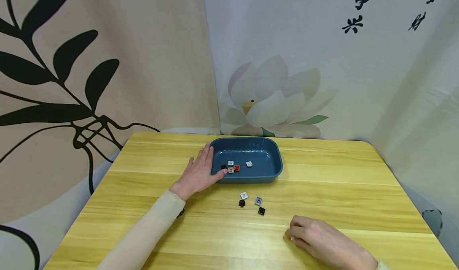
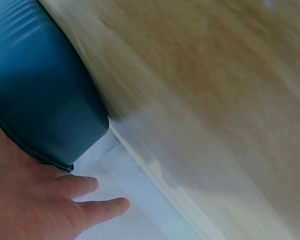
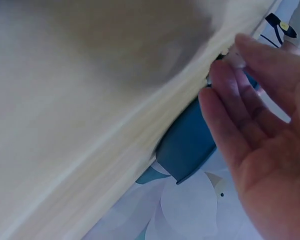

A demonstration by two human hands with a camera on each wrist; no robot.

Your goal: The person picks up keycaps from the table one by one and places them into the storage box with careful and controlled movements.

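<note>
My left hand (image 1: 201, 171) lies spread against the left end of a blue rectangular tray (image 1: 263, 180), fingers straight along its side and thumb over the front rim. In the left wrist view that hand (image 2: 34, 200) is beside the tray's outer wall (image 2: 44, 85). Inside the tray are several small square keycap-like pieces, among them a red piece (image 1: 236, 168) and a white piece (image 1: 249, 164). My right hand (image 1: 319, 238) is low over the table at the right, fingers curled. In the right wrist view, its thumb and fingertips pinch a small pale piece (image 3: 235, 58), mostly hidden.
In front of the tray lie loose pieces: a white piece (image 1: 244, 196), a grey piece (image 1: 258, 201), and two black ones, the nearer black piece (image 1: 261, 211) by the right hand. The wooden table (image 1: 340, 182) backs onto a printed curtain (image 1: 168, 62).
</note>
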